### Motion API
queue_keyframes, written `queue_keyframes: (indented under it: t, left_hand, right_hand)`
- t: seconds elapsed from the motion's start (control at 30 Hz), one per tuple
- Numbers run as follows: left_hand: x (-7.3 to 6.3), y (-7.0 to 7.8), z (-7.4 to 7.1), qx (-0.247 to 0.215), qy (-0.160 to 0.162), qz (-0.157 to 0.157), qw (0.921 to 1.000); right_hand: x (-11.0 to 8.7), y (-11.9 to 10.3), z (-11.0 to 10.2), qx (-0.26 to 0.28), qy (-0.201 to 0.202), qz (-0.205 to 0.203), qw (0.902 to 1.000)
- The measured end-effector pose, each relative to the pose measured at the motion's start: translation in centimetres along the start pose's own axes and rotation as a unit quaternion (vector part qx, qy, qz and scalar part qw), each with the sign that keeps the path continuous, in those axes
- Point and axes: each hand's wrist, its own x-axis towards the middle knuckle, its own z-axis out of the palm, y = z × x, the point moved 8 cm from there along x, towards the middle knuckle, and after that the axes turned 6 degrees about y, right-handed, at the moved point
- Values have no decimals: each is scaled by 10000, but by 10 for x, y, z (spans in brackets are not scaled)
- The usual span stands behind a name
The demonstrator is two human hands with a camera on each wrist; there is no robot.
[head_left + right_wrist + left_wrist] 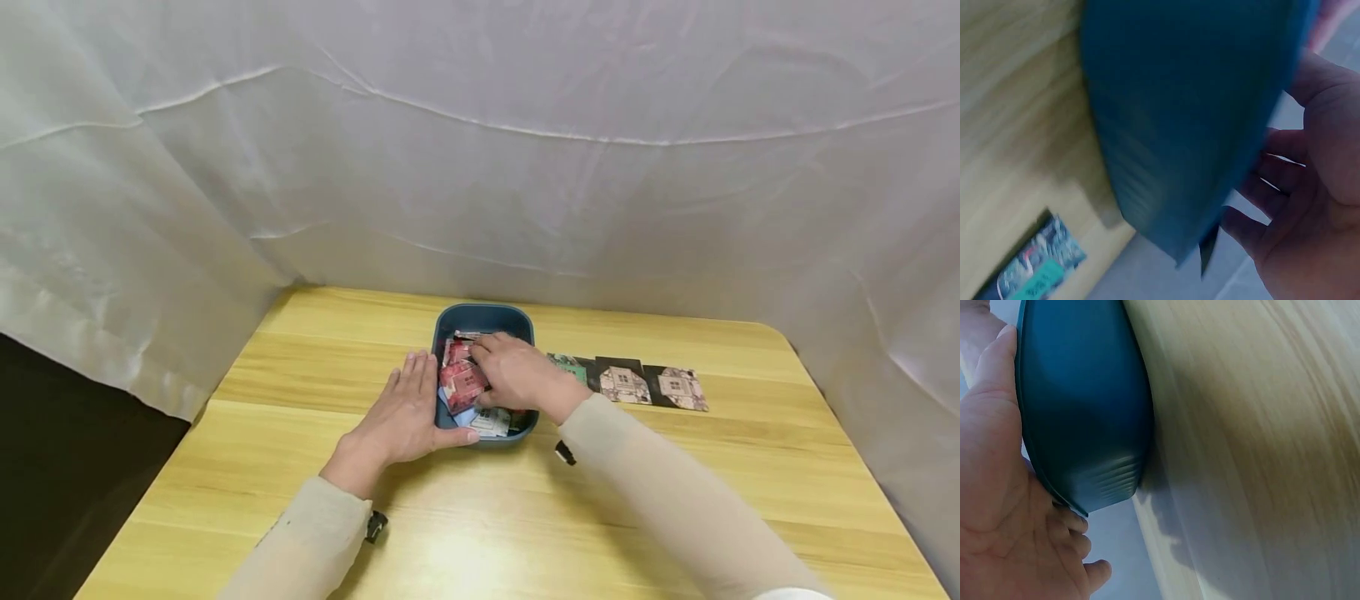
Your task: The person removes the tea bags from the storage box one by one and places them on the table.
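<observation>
A dark blue bin (485, 315) stands on the table, holding several printed cards in red, white and pale blue. My left hand (401, 417) rests against its left side, fingers straight and thumb laid along the near rim; the left wrist view shows the palm beside the bin wall (1085, 400). From the right, my right hand (517, 375) reaches inside with bent fingers. A red card (461, 385) with a house picture lies between its thumb and fingers; I cannot tell whether they pinch it. In the right wrist view, the rim hides its fingertips.
Right of the bin lie cards in a row: a green one (573, 368), partly behind my right hand, then two dark ones with pale houses, one in the middle (624, 383) and one at the end (681, 387). A grey-white curtain (480, 192) hangs behind the wooden table (300, 350).
</observation>
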Motion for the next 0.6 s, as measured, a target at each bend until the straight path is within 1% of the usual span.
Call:
queue_keyframes:
  t: [0.1,0.3,0.43,0.6]
  left_hand:
    - [0,1,0,39,-14,36,10000]
    - [1,1,1,51,-46,40,10000]
    - [1,0,2,-20,-62,46,10000]
    - [1,-4,1,-162,-68,42,9998]
  right_hand:
    - [4,-5,6,80,-123,-8,9999]
    - [7,-7,12,1,-299,34,9995]
    - [8,-6,15,-126,-402,130,9990]
    - [9,-6,18,-256,-409,138,9987]
